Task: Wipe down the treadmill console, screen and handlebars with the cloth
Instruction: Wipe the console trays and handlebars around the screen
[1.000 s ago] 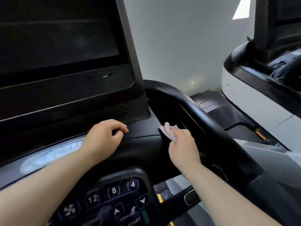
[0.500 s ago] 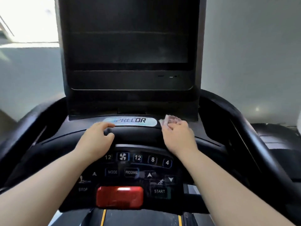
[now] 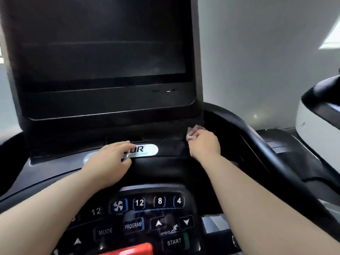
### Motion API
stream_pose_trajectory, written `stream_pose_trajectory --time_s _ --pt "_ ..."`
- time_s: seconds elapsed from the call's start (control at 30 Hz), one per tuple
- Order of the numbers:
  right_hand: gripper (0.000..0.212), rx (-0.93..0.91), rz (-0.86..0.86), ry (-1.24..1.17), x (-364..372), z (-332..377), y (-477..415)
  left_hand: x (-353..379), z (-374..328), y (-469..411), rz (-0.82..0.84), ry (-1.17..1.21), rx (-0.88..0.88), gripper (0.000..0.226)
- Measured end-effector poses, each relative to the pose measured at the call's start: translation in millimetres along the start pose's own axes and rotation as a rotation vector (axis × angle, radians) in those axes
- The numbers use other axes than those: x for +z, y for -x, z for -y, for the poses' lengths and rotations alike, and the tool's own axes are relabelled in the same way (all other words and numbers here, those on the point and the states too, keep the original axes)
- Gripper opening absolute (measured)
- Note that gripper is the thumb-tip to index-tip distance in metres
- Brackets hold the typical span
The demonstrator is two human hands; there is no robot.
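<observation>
The black treadmill console (image 3: 161,168) fills the lower view, with a dark screen (image 3: 103,52) rising above it. My right hand (image 3: 205,143) grips a small pale cloth (image 3: 193,131) and presses it on the console top at the screen's lower right corner. My left hand (image 3: 108,162) rests on the rounded console ridge, fingers stretched over the silver logo plate (image 3: 145,150). A black handlebar (image 3: 272,153) curves away on the right.
A keypad (image 3: 156,205) with number, fan, PROGRAM and START buttons sits below my arms, and a red stop bar (image 3: 128,250) lies at the bottom edge. Another machine (image 3: 316,115), white and black, stands at the right. A pale wall is behind.
My right hand slid the cloth along the console top, left and then back to the screen's right corner. My left hand stayed on the ridge, its fingers now straighter. My view swung left, then partly back.
</observation>
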State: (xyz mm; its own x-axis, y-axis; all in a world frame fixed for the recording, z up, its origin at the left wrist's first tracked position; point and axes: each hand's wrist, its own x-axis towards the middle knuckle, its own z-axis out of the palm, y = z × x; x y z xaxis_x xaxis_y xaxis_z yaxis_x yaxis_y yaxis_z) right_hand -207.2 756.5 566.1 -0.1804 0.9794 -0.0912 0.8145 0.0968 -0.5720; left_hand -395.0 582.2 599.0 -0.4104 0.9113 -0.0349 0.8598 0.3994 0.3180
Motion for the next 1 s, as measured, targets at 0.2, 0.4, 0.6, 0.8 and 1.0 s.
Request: stream_pose_trajectory --time_s 0.2,0.4,0.6,0.8,1.0 --pt "0.015 -0.21 0.133 -0.096 3.9 -0.6 11.5 5.5 -3.9 -0.6 -0.021 -0.093 0.012 0.044" --pt "0.024 0.156 -0.071 -0.132 -4.6 -11.9 -10.1 -10.9 -1.8 -0.4 0.088 -0.025 0.02 0.053" --pt "0.014 -0.199 0.067 -0.123 29.6 37.0 16.0 -3.7 5.0 -0.6 0.107 0.091 0.015 0.051" --pt "0.018 0.075 -0.039 -0.174 0.6 1.0 6.0 -30.7 41.1 6.4 0.088 0.965 -0.254 0.03" --pt "0.012 -0.153 -0.027 0.064 52.7 98.1 49.8 -52.3 131.5 9.8 -0.219 0.836 -0.405 0.032"
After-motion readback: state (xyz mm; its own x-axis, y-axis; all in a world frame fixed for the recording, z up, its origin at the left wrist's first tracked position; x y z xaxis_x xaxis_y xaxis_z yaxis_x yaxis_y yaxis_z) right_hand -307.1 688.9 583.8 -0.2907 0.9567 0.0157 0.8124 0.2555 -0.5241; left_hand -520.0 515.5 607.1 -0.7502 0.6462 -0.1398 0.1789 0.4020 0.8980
